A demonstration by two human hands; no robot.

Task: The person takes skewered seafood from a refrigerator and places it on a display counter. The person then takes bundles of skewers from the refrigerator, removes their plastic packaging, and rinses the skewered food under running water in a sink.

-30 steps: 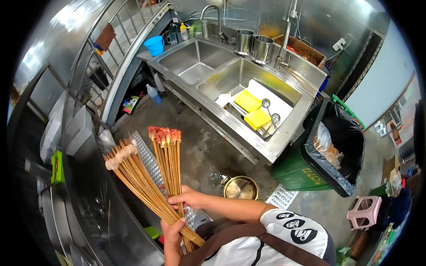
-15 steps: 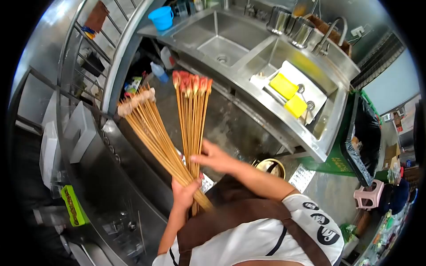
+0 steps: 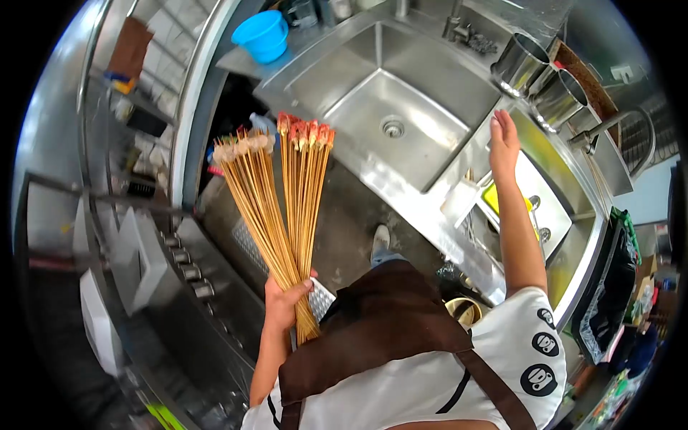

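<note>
My left hand (image 3: 282,301) is wrapped round the lower ends of two bundles of skewers. One fanned bundle of skewers (image 3: 261,208) carries pale, whitish pieces at its tips. Beside it, the other bundle of skewers (image 3: 304,201) has red and pale pieces on top; the bundles cross at my grip. Out over the sink divider, my right hand (image 3: 504,147) holds nothing, its fingers stretched out. Two steel canisters (image 3: 521,64) stand just beyond those fingertips, apart from them.
A double steel sink (image 3: 408,93) lies ahead; its right basin holds a white board (image 3: 555,208), ladles and a yellow item. On the counter at the back left sits a blue basin (image 3: 261,37). A lined bin (image 3: 605,287) stands at right, a metal counter (image 3: 193,315) at left.
My right hand has left the skewers and reached right and forward over the sink. My left hand still grips both bundles. The view has shifted toward the sink.
</note>
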